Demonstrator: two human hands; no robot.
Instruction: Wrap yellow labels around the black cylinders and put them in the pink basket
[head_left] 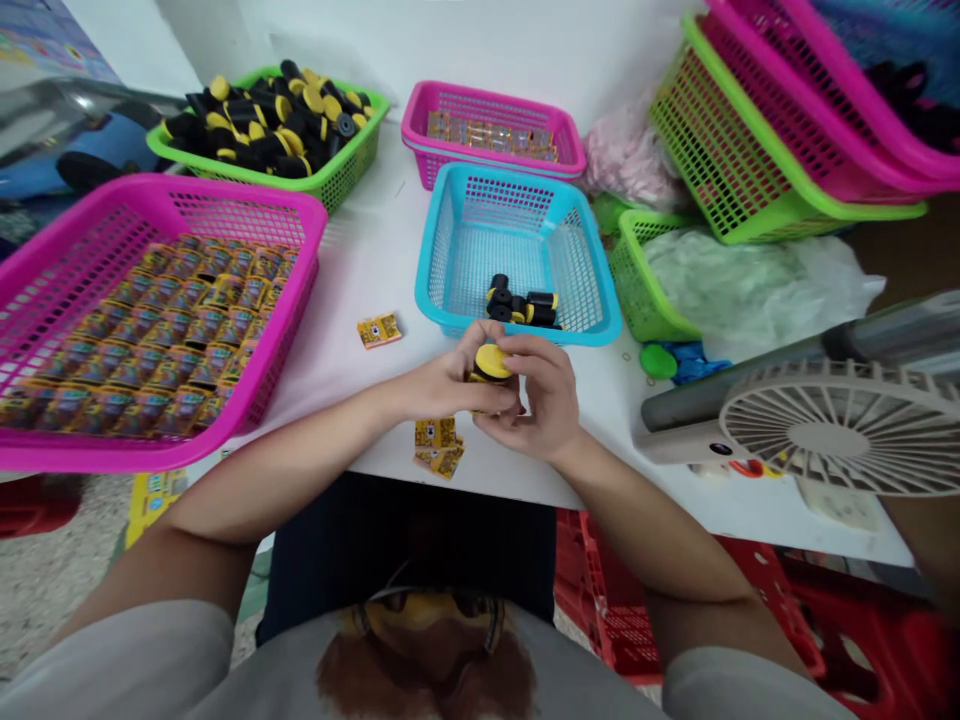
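Between my two hands is a small cylinder with a yellow cap [492,361], held above the front part of the white table. My left hand [448,382] grips its side, the fingers closed around it. The fingers of my right hand [541,392] are bent against the cap and the other side, hiding most of the body. Just below my hands, a few yellow printed cards [438,445] lie at the table's edge. Another small stack of printed cards [379,330] rests farther left. Right behind my hands, a blue basket [517,330] contains several black cylinders [517,305] with yellow ends.
At left stands a pink basket [313,215] with rows of wrapped pieces; behind it, a green basket [379,125] is heaped with black-and-yellow cylinders. A pink basket [420,150] holds more pieces at the back. A fan [829,435] and tilted stacked baskets [739,150] occupy the right.
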